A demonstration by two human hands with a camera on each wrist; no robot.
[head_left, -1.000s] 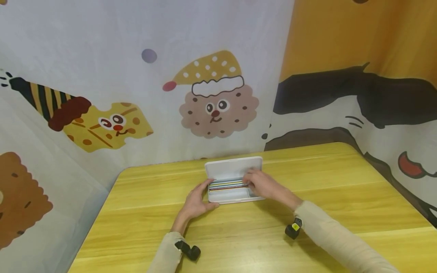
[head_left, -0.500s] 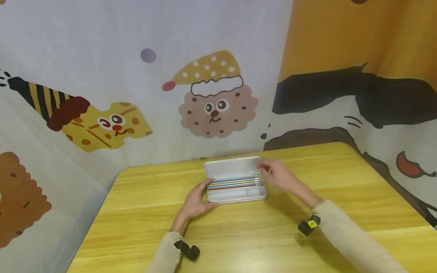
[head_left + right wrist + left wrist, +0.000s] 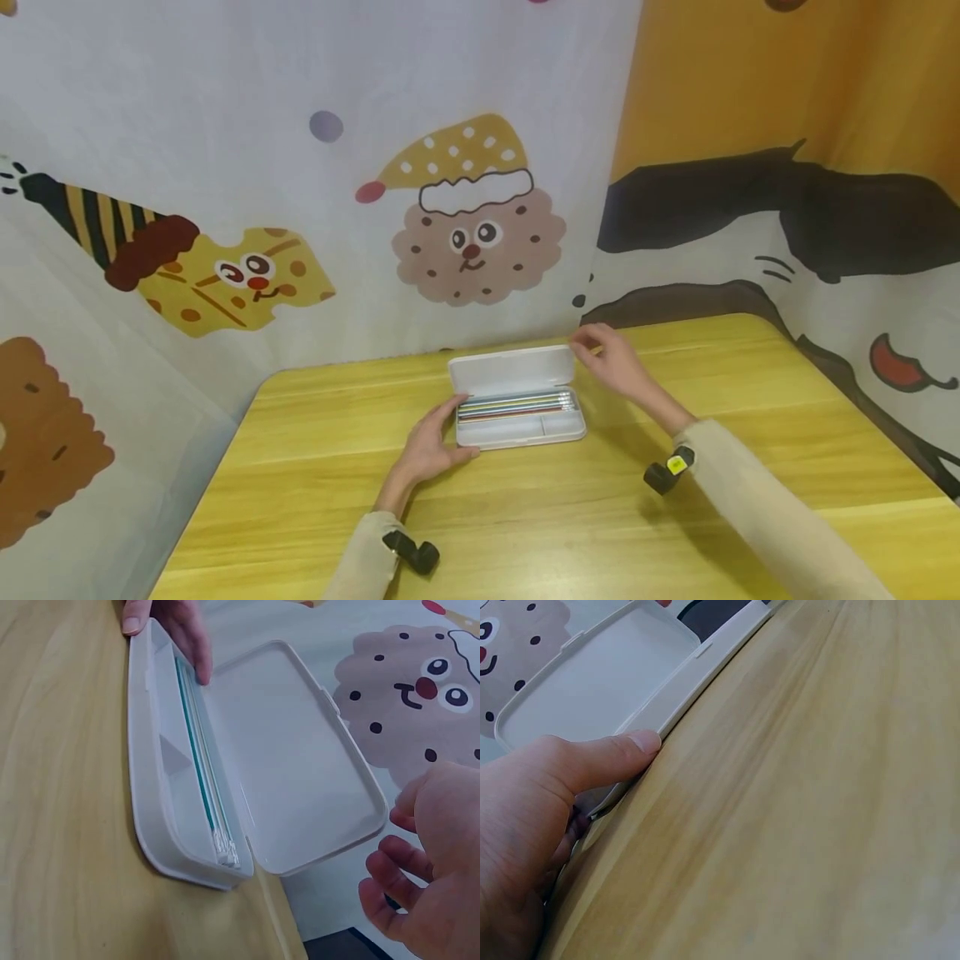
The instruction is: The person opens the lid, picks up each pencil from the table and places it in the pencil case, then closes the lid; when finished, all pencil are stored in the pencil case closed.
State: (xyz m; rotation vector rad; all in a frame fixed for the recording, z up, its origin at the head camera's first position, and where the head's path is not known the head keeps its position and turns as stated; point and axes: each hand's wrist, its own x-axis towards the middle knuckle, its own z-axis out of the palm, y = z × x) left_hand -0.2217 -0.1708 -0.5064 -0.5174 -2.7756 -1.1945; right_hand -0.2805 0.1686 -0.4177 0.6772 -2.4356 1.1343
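Observation:
A white pencil case lies on the table with its lid raised toward the wall. Several pencils lie side by side in its rear compartment, silvery ends to the right. My left hand grips the case's left end; in the left wrist view its thumb presses on the front edge. My right hand is at the lid's upper right corner, fingers loosely bent and holding nothing. In the right wrist view its fingertips are close to the lid corner; whether they touch it I cannot tell.
A wooden table carries the case near its far edge. Directly behind hangs a curtain with cartoon prints. The case's front section has a small divider.
My right hand has lifted off the pencils' right ends and moved up and right to the lid's corner. My left hand stays on the case.

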